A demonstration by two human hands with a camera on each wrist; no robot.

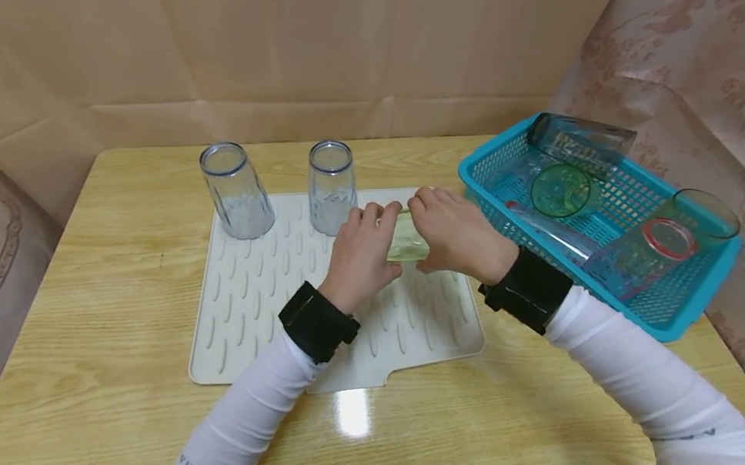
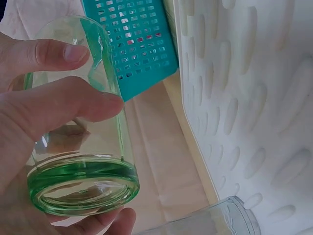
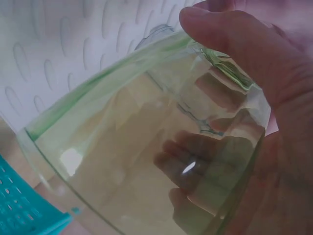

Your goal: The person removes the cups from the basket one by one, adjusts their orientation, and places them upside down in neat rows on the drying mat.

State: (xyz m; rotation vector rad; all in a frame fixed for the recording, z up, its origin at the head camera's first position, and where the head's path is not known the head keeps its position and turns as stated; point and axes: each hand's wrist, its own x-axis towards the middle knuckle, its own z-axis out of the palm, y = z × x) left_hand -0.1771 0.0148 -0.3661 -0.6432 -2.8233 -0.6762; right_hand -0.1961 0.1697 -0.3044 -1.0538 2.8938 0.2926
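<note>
A clear green-tinted drinking glass point(image 1: 408, 238) is held tilted above the ribbed white drying mat point(image 1: 245, 302). My left hand point(image 1: 363, 255) grips it from the left, and my right hand point(image 1: 459, 231) holds it from the right. The left wrist view shows the thick green base of this glass point(image 2: 83, 183) at the bottom, with a thumb lying across the side. In the right wrist view the thumb presses the wall of the glass point(image 3: 117, 156); its wide mouth faces lower left. Fingers behind the glass are partly hidden.
Two clear bluish glasses, one at the mat's back left corner point(image 1: 240, 197) and one at its back edge point(image 1: 331, 193), stand with blue-ringed ends up. On the right, a turquoise plastic basket point(image 1: 670, 331) holds several glasses lying or leaning. Beige cloth hangs behind the wooden table point(image 1: 120, 295).
</note>
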